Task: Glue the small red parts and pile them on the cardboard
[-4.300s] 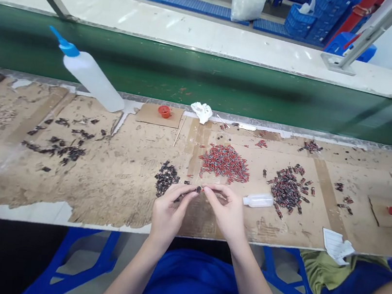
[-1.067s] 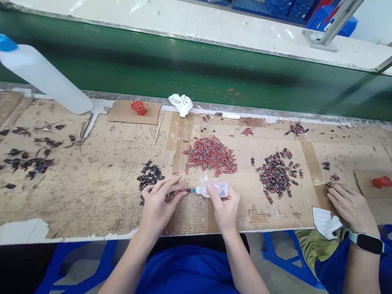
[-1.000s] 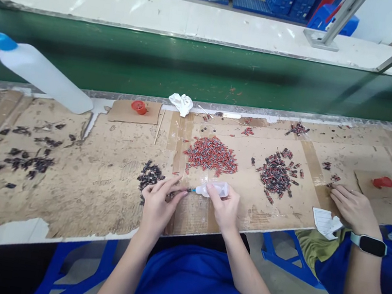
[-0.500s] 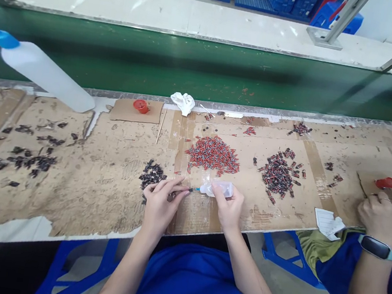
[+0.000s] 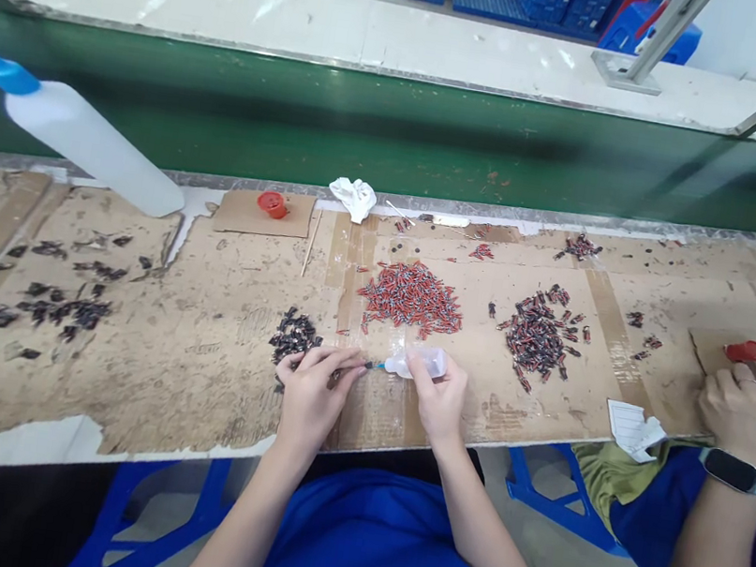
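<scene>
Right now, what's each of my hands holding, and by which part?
Right hand: small bottle, by its body. Left hand: tiny dark part, pinched; which end is unclear.

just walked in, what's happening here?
The left hand pinches a small dark part; the right hand holds a small squeeze bottle, its blue tip pointed at that part, contact too small to tell. Nearby, a black parts pile, a red parts heap and a mixed black-and-red heap lie on cardboard. At right, a co-worker's hand is beside a red cup.
</scene>
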A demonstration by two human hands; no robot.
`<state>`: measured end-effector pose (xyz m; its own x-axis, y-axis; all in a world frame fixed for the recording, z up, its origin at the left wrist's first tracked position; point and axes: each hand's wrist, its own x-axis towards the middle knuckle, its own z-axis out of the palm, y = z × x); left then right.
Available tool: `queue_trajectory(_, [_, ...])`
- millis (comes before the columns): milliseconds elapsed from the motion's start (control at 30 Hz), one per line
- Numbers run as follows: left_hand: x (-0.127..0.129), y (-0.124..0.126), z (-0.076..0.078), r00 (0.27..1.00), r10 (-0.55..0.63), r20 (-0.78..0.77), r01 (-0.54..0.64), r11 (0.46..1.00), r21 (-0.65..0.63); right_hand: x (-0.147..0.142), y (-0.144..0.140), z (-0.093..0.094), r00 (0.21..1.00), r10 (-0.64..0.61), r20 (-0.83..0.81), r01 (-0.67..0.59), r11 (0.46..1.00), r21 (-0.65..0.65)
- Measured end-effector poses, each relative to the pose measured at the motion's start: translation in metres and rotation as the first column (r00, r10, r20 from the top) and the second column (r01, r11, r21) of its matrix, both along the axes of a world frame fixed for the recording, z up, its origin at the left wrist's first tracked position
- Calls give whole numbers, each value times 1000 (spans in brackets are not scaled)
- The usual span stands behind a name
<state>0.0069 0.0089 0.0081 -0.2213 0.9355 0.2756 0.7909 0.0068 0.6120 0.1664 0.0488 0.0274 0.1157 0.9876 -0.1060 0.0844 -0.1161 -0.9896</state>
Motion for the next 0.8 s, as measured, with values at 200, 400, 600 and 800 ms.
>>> queue_trajectory(200, [0,4,3,998,-55,-23,50,986,-158,33,-5,6,946,12,323,9,998,-62])
queue_trajectory(400, [-4,0,4,999,-35,12,36,995,-91,31,0,19,637,-227,736,-67,936,347])
queue_trajectory(600, [-26,-9,11,984,25,179,-41,995,87,-34,27,13,607,174,775,-530,815,233])
queue_trajectory(800, [-32,-10,15,961,123,249,-146,986,74,-67,45,4,436,327,838,-642,765,36])
